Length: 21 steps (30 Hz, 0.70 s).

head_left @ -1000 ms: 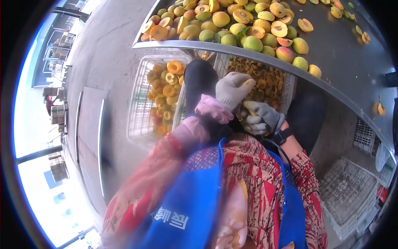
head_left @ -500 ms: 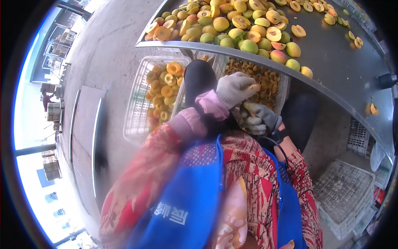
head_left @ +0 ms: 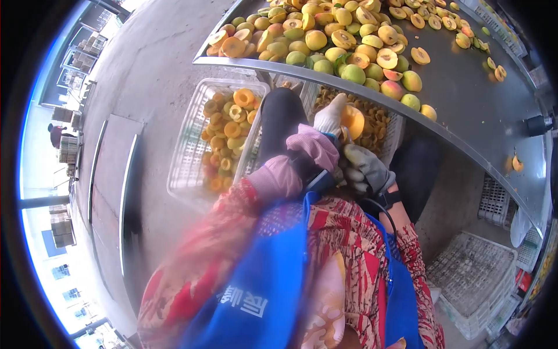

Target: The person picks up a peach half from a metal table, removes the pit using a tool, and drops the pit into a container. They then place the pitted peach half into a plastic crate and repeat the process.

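Left hand (head_left: 329,118) has turned, fingers gripping a fruit half (head_left: 353,122); right hand (head_left: 368,167) curls, its grip I cannot tell.

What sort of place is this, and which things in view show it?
Probably a fruit-processing workshop: a metal table heaped with whole and halved fruit, a white crate holding fruit halves, and more crates at the lower right.

The fruit piece (head_left: 352,121), rounded and smooth, is bright orange-yellow on the side that shows; whether that is cut flesh or skin is unclear. It sits tilted in the left hand (head_left: 330,119), off the counter (head_left: 456,78), near its front edge.
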Each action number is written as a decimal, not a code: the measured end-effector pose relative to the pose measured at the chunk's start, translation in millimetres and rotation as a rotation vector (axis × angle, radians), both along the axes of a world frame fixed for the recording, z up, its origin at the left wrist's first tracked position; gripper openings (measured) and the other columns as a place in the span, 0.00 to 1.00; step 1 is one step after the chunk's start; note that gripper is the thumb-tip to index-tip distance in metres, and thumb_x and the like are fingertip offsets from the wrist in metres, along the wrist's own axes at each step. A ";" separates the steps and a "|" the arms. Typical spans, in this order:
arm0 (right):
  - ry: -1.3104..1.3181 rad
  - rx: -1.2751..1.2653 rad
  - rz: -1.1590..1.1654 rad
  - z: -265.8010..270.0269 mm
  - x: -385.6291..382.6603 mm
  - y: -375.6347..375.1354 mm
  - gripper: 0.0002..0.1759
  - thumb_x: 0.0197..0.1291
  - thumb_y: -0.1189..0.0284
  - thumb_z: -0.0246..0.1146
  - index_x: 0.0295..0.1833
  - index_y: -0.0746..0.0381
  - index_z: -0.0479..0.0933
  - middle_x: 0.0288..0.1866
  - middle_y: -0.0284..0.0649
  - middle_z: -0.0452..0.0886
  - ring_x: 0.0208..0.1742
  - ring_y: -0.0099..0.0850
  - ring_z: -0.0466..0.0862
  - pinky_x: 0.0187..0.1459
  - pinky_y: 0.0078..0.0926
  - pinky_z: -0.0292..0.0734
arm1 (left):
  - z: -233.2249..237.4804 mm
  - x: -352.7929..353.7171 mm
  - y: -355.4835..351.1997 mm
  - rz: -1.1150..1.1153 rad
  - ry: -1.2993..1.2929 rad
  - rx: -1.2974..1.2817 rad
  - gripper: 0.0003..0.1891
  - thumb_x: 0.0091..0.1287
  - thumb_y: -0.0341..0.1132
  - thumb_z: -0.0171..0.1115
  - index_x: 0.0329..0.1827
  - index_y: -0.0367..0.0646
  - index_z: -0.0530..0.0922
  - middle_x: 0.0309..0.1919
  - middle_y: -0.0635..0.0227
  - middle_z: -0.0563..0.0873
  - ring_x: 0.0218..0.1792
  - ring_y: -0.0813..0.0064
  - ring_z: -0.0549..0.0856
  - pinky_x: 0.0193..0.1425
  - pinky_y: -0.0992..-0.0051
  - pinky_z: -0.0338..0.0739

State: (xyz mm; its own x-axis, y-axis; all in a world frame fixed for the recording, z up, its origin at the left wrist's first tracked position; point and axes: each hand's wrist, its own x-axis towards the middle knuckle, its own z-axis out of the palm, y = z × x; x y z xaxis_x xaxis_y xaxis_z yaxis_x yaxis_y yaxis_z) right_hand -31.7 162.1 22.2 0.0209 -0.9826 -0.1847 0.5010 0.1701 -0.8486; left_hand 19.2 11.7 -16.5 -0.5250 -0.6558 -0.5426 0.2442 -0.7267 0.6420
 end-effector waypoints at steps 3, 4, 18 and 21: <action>-0.404 0.275 0.099 -12.1 -26.7 12.6 0.18 0.70 0.54 0.55 0.40 0.58 0.74 0.15 0.28 0.64 0.10 0.20 0.61 0.12 0.20 0.57 | -3.3 -4.8 -11.7 0.128 -0.271 -0.730 0.22 0.65 0.49 0.66 0.42 0.33 0.84 0.33 0.63 0.87 0.30 0.73 0.83 0.38 0.74 0.77; -0.388 0.263 0.104 -12.7 -27.3 4.7 0.18 0.70 0.54 0.55 0.40 0.58 0.74 0.15 0.28 0.64 0.10 0.20 0.61 0.12 0.20 0.57 | 9.7 -0.8 -23.6 0.230 -0.249 -0.793 0.21 0.64 0.46 0.67 0.44 0.33 0.84 0.33 0.64 0.87 0.30 0.75 0.83 0.37 0.76 0.77; 0.741 0.196 -0.117 -134.1 -14.4 -14.0 0.25 0.68 0.58 0.58 0.61 0.64 0.67 0.40 0.55 0.78 0.42 0.46 0.80 0.47 0.40 0.74 | 82.9 -34.3 -172.0 -0.402 -0.950 -1.759 0.21 0.64 0.50 0.62 0.54 0.48 0.79 0.47 0.55 0.85 0.45 0.51 0.84 0.48 0.60 0.79; 0.539 0.406 -0.129 -59.0 -16.9 -31.6 0.17 0.70 0.61 0.55 0.57 0.59 0.69 0.30 0.45 0.76 0.29 0.36 0.79 0.33 0.35 0.75 | 75.6 -101.9 -179.1 -0.722 -1.259 -1.703 0.24 0.64 0.52 0.62 0.58 0.49 0.76 0.48 0.53 0.85 0.49 0.54 0.84 0.54 0.61 0.75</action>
State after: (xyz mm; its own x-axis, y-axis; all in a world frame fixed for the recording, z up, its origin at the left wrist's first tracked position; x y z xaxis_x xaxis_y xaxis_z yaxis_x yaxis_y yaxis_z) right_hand -48.6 130.5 -36.8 -0.2899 -0.8215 -0.4909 0.0643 0.4951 -0.8665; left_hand -82.8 -167.4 59.1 -0.7638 -0.6455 0.0030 -0.6390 0.7567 0.1377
